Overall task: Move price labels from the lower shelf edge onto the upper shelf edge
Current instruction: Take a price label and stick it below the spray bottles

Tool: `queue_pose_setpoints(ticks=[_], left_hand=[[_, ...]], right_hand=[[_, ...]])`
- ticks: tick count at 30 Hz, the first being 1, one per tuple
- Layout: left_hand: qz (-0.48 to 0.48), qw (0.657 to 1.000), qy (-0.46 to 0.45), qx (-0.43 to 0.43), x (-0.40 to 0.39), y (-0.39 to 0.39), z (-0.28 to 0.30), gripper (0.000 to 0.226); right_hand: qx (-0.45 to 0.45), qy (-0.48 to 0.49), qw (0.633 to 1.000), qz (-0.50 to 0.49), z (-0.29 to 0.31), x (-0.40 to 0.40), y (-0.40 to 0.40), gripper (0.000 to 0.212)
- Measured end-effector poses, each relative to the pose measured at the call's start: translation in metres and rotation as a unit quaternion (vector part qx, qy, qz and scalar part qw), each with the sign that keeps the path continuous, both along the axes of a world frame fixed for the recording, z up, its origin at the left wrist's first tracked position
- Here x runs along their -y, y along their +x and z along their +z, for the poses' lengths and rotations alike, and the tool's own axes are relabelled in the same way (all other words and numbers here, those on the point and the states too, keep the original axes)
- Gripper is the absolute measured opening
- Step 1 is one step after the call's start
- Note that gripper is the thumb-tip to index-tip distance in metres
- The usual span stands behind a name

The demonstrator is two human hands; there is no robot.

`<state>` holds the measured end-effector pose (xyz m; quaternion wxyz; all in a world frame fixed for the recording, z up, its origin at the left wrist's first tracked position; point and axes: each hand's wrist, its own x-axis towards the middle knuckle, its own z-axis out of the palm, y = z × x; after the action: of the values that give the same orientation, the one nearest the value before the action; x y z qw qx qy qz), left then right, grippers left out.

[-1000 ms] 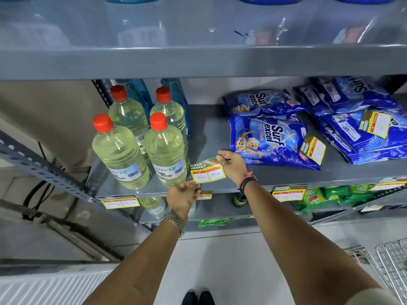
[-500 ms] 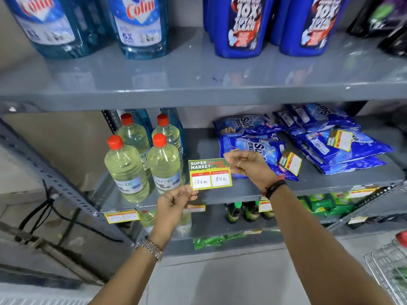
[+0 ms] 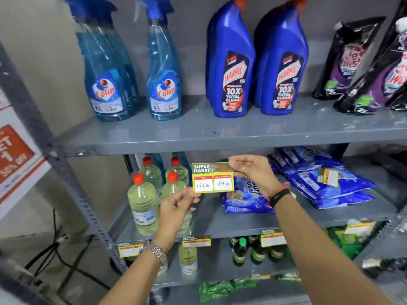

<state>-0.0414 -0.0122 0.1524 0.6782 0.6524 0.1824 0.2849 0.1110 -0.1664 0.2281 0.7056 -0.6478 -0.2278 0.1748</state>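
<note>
A grey steel rack [image 3: 66, 183] fills the view, its upper shelf edge [image 3: 220, 148] carrying Colin sprays [image 3: 164, 69] and Harpic bottles [image 3: 233, 62]. Below, clear bottles [image 3: 143, 203] with red caps stand left of blue Surf Excel packs [image 3: 326, 183]. Both hands hold one price label [image 3: 212, 177] in the air just under the upper edge: the left hand [image 3: 176, 208] pinches its lower left corner, the right hand [image 3: 253, 170] its upper right corner. Three more labels [image 3: 273, 238] sit along the lower shelf edge [image 3: 231, 233].
</note>
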Motion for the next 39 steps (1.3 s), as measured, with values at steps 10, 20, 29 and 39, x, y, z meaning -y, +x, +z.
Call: queue_pose_setpoints(ticks=[10, 20, 29, 39], left_hand=[[0.061, 0.991, -0.006, 0.121, -0.051, -0.058, 0.051, 0.029], [0.198, 0.973, 0.08, 0.084, -0.123, -0.082, 0.096, 0.018], [0.221, 0.964, 0.147, 0.007, -0.14, -0.077, 0.106, 0.017], [0.217, 0.963, 0.157, 0.008, -0.144, -0.073, 0.105, 0.018]], right_hand=[[0.084, 0.056, 0.995, 0.006, 0.023, -0.068, -0.058, 0.012], [0.161, 0.055, 0.985, -0.004, 0.048, -0.141, -0.098, 0.011], [0.241, 0.01, 0.969, -0.053, 0.049, -0.146, -0.104, 0.008], [0.27, 0.003, 0.96, -0.074, 0.046, -0.149, -0.107, 0.006]])
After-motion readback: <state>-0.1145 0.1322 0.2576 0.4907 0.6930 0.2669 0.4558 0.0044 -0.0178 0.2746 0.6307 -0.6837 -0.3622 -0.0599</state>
